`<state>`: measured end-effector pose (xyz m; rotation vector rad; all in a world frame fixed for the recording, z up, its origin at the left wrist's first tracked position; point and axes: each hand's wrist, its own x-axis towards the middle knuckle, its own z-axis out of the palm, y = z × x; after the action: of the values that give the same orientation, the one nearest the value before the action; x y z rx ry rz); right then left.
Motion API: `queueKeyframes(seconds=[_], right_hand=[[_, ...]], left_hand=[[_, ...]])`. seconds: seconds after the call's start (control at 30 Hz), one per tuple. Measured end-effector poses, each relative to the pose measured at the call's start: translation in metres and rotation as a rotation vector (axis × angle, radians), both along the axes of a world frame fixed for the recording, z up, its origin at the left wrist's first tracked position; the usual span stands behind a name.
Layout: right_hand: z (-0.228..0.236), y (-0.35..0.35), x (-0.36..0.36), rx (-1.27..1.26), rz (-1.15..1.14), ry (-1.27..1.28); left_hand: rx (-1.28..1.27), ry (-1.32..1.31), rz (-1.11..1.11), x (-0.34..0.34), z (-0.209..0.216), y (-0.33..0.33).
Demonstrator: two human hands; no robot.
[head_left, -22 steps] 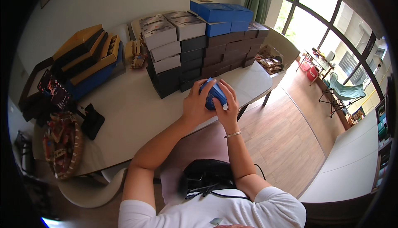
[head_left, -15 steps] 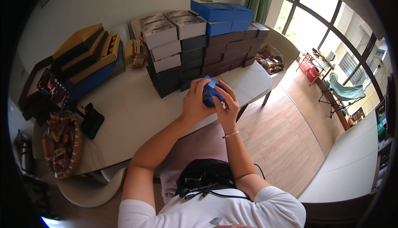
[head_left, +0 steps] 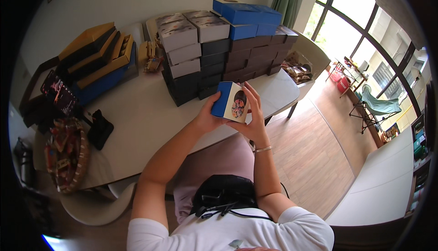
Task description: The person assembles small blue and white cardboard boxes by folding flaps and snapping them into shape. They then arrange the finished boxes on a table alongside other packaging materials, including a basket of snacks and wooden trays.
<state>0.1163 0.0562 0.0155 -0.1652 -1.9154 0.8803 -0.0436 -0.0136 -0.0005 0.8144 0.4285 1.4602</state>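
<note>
Between my two hands is a small box [head_left: 231, 106] with blue sides and a cream face that carries a round, colourful picture. My left hand [head_left: 208, 115] grips its blue left side. On the other side, my right hand [head_left: 253, 116] holds it with the fingers along the right edge and the thumb below. The box is tilted, held above the front edge of the white table [head_left: 137, 123]. Just beyond it rises a stack of boxes: white ones [head_left: 178, 36] at the left, dark ones [head_left: 213, 66] beside them, brown ones [head_left: 251, 54], and blue ones [head_left: 255, 18] on top.
At the left lie opened gift boxes [head_left: 98, 59], a phone [head_left: 59, 93] on a stand, and a wicker basket [head_left: 82, 164] of wrapped snacks. A chair [head_left: 98, 207] is tucked near the table's left end. Another chair [head_left: 310, 52] at the right bears packets [head_left: 299, 68].
The small box has been turned in my hands, so its cream pictured face now shows instead of a blue one. Both hands have shifted their grip and spread farther apart.
</note>
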Motion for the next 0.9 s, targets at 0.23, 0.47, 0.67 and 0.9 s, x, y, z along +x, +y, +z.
queueKeyframes(seconds=[0.23,0.47,0.67,0.9], right_hand=[[-0.001,0.008,0.004,0.119,-0.390,-0.084],[0.009,-0.002,0.015,0.210,-0.294,-0.336],[0.043,0.009,0.049,0.214,-0.039,-0.357],[0.106,0.032,0.065,0.359,0.024,-0.162]], left_hand=[[0.078,0.264,0.203,0.000,-0.004,0.006],[0.010,0.529,0.653,0.011,0.000,0.006],[0.088,0.573,0.349,-0.008,0.029,0.000],[0.134,0.618,0.139,0.001,0.129,0.009]])
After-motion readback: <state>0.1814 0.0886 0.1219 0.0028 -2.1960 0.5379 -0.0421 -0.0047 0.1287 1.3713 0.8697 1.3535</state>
